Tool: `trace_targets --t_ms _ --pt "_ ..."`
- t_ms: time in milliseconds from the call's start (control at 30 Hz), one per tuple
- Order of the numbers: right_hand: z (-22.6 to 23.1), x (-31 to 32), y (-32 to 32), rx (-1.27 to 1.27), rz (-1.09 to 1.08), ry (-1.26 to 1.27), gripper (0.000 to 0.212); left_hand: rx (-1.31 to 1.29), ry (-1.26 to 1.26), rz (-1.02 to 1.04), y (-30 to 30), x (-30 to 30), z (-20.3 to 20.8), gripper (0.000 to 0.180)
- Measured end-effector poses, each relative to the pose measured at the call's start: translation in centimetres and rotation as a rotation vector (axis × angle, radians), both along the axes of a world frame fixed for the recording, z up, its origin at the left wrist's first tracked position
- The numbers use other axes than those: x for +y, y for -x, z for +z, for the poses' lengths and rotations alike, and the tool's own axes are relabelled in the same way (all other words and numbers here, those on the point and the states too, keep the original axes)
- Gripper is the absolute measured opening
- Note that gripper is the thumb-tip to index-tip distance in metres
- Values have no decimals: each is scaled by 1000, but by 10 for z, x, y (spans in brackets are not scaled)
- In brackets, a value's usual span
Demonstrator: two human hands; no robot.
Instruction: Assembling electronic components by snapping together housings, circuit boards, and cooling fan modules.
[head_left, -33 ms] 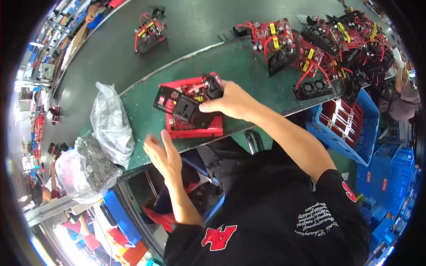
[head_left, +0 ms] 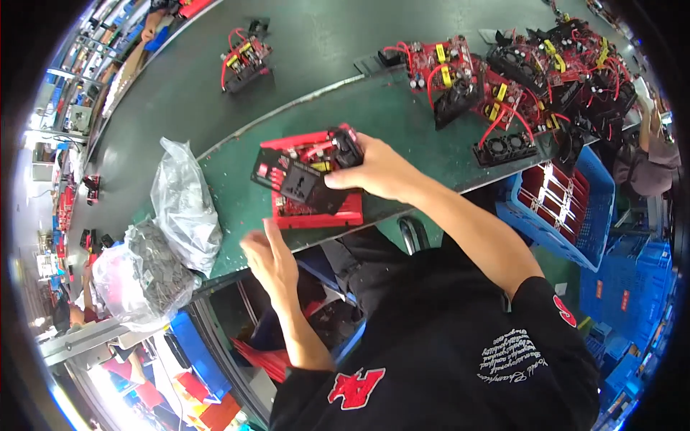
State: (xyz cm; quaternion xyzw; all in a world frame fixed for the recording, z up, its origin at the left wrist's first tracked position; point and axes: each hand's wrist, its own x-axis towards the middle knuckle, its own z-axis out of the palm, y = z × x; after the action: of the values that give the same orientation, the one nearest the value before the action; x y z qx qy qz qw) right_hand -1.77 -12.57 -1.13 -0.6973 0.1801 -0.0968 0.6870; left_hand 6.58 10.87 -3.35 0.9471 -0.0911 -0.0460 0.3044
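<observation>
Fingers of the right hand [head_left: 375, 169] are closed around the black end of a panelled circuit assembly [head_left: 300, 181], thumb across its face, seemingly to steady it at a slant over the red casing [head_left: 323, 220]; whether the two touch underneath cannot be told. The casing lies on the green bench [head_left: 388, 122] near the person's body, probably for easy reach, while the left hand [head_left: 274, 263], empty with fingers loosely open, hangs just off its near left corner. More circuit boards [head_left: 532, 72] lie heaped to the right, apparently within arm's reach.
</observation>
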Motion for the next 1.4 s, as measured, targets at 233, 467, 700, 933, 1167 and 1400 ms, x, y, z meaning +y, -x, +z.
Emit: trace_targets --t_ms 233,467,700,933,1167,1400 --pt "-17 1 64 -160 -359 64 57 1096 844 -85 -13 -60 -12 63" --pt "-32 -15 139 -75 -654 36 34 1076 849 -160 -127 -197 -16 56" --pt "-33 -2 150 -51 -710 340 27 756 1127 -287 -287 -355 -48 42" --pt "-46 -11 141 -29 -658 559 28 -942 -151 -346 -265 -278 5 27" --pt "-54 -5 125 -134 -489 637 20 -872 -569 -467 -321 -145 -3 31" --pt "-20 20 94 -86 -266 308 29 -763 -355 -475 -229 -153 61 24"
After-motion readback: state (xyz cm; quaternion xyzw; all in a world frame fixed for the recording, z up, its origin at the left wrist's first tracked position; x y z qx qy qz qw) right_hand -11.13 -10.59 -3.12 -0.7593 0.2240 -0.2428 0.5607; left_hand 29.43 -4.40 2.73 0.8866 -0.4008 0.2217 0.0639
